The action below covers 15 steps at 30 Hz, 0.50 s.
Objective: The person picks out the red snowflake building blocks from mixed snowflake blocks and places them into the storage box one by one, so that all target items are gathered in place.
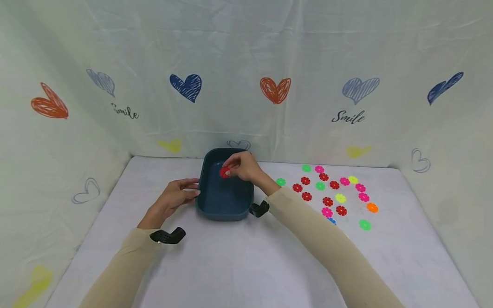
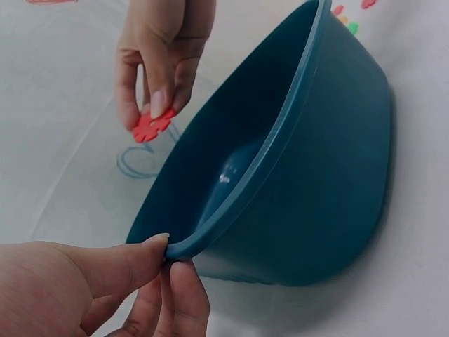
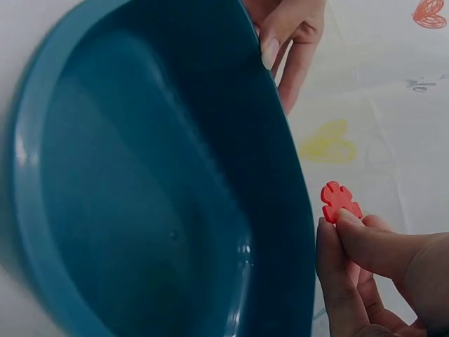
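Observation:
A red flower-shaped disc (image 3: pixel 339 201), notched round its edge, is pinched between the thumb and fingers of my right hand (image 1: pixel 243 167). That hand is above the far part of a dark teal plastic basin (image 1: pixel 222 216). My left hand (image 1: pixel 176 198) grips the basin's left rim, its thumb on top and fingers below, as the left wrist view shows. Seen from the right wrist, the basin's visible floor holds no discs. Several more flower discs (image 1: pixel 341 210) in red, pink, green, yellow, orange and blue lie scattered on the table to the right.
The white table (image 1: pixel 232 269) ends at a pale curtain (image 1: pixel 231 41) printed with hearts and words. A black wrist camera (image 1: pixel 168 236) sits on the left forearm, another black one (image 1: pixel 259 209) on the right. The right forearm reaches across the table, near the scattered discs.

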### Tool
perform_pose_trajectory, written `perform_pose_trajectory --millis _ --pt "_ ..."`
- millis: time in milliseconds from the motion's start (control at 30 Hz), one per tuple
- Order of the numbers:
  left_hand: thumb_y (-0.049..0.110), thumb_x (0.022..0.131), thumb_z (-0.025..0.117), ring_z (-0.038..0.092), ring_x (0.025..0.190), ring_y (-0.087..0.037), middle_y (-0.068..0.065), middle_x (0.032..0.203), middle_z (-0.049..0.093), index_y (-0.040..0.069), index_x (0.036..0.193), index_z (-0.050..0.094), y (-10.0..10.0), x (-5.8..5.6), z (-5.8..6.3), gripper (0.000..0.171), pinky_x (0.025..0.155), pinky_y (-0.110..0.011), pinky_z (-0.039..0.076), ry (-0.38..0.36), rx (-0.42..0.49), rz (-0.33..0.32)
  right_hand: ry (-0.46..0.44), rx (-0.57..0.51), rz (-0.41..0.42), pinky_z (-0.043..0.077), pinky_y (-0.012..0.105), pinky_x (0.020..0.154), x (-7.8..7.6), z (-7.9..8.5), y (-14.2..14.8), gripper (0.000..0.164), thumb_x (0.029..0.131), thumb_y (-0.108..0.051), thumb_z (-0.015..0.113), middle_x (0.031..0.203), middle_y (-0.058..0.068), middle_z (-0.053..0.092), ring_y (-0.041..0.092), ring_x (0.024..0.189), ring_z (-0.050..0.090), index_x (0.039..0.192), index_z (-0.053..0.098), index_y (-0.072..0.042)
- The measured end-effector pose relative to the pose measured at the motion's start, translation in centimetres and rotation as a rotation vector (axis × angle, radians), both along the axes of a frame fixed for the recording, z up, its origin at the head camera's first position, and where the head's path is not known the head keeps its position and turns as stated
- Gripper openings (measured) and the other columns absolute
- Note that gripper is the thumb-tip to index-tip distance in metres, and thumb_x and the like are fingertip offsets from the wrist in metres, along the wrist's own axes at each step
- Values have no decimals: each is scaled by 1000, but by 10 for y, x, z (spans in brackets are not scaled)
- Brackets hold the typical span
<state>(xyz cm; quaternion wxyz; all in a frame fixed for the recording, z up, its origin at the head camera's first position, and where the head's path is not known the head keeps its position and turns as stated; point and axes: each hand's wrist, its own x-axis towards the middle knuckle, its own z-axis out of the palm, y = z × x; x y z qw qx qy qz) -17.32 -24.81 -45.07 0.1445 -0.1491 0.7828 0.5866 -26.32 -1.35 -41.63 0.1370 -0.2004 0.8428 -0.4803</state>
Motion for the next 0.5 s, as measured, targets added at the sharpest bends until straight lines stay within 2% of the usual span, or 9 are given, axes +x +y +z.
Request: perform_pose_trajectory --millis 333,500 --pt "1 103 65 64 114 -26 -25 149 55 1 157 49 1 -2 -1 56 99 -34 57 -12 -12 18 34 60 -21 58 29 81 -10 -4 -13 21 90 3 80 106 15 77 25 97 70 110 80 -1" --pt "1 103 65 64 114 -26 -25 148 55 1 156 49 2 -2 0 55 98 -33 57 -15 -12 19 34 62 -24 59 30 83 -13 -6 -18 21 90 5 79 107 17 77 28 100 71 111 80 1"
